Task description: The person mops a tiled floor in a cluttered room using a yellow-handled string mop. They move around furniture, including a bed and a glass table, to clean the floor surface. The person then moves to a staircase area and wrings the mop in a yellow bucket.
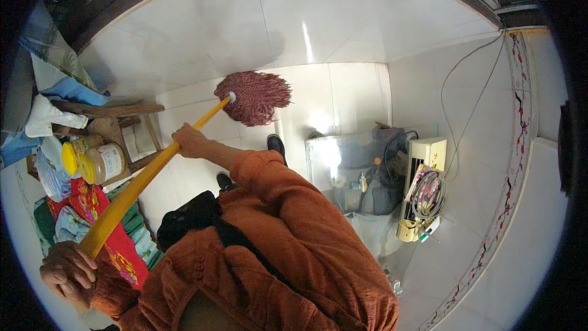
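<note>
A mop with a long yellow handle (141, 186) slants across the left half of the head view. Its reddish-brown string head (260, 97) lies spread on the pale floor tiles, close to the foot of the far wall. Around the upper end of the handle, at the lower left, my left hand (68, 274) is closed. My right hand (191, 140) grips the handle farther down, nearer the mop head. Both arms wear loose orange-brown sleeves.
To the left, a wooden stool (116, 129) stands beside yellow-lidded jars (105, 164) and red patterned cloth (92, 202). On the right are a clear-topped box (343, 159) and a cream appliance (429, 153) with coiled cable (429, 195). My dark shoes (277, 145) are near the mop head.
</note>
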Tool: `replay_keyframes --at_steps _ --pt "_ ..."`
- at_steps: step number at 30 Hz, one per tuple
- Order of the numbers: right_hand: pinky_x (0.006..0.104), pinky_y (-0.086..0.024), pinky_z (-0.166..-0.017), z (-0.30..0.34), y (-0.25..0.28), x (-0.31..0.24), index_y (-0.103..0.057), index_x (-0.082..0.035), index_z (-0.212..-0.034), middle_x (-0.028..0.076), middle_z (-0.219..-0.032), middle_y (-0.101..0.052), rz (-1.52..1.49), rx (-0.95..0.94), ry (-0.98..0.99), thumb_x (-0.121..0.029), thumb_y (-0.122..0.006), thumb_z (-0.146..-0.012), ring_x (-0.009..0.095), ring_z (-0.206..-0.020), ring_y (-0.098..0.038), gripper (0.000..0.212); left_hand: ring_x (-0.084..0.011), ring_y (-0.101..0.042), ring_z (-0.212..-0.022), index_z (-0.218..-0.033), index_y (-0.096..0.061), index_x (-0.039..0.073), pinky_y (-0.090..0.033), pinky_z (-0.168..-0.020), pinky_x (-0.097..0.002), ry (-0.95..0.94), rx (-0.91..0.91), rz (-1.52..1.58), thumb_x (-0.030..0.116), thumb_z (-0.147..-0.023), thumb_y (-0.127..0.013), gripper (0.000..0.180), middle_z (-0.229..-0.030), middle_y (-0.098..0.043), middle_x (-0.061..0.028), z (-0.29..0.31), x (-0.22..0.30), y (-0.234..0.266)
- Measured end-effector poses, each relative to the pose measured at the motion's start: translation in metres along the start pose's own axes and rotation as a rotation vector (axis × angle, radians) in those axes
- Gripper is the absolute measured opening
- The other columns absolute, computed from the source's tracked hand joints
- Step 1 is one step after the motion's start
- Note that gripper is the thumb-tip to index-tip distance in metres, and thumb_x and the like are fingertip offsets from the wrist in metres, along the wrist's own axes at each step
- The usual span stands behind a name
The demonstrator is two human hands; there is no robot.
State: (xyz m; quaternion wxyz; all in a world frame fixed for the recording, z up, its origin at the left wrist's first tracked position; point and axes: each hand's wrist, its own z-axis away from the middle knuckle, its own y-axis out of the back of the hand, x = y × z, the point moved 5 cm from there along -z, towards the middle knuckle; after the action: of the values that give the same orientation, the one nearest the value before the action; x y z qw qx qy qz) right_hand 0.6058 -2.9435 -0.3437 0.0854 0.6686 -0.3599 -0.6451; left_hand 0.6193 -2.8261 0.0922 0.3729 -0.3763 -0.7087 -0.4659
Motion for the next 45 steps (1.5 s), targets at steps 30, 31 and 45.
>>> replay_keyframes --at_steps 30,31,45 --pt "0.0425 -0.036 -0.09 0.355 0.262 0.314 -0.056 -0.003 -0.081 0.014 -0.087 -0.054 0.553 0.495 -0.757 -0.005 -0.063 -0.068 0.036 -0.09 -0.05 0.015 -0.0177 -0.06 -0.06 -0.081 -0.064 0.004 -0.042 -0.093 -0.0435 0.002 -0.49 0.358 -0.006 -0.073 -0.05 0.019 -0.065 -0.063 -0.0077 -0.076 -0.165 -0.338" --pt "0.043 -0.035 -0.091 0.345 0.261 0.304 -0.055 -0.003 -0.081 0.014 -0.087 -0.054 0.503 0.461 -0.737 -0.005 -0.063 -0.068 0.036 -0.091 -0.05 0.015 -0.0178 -0.06 -0.06 -0.081 -0.064 0.004 -0.043 -0.091 -0.043 -0.01 -0.495 0.357 -0.006 -0.073 -0.05 0.018 -0.066 -0.063 -0.0081 -0.077 -0.156 -0.33" --pt "0.0411 -0.043 -0.081 0.368 0.277 0.316 -0.054 -0.001 -0.087 0.018 -0.091 -0.053 0.588 0.585 -0.681 -0.001 -0.059 -0.07 0.038 -0.096 -0.048 0.017 -0.0158 -0.053 -0.051 -0.084 -0.064 0.005 -0.043 -0.09 -0.0416 -0.052 -0.523 0.37 0.006 -0.082 -0.052 0.012 -0.059 -0.058 -0.0054 -0.082 -0.156 -0.358"
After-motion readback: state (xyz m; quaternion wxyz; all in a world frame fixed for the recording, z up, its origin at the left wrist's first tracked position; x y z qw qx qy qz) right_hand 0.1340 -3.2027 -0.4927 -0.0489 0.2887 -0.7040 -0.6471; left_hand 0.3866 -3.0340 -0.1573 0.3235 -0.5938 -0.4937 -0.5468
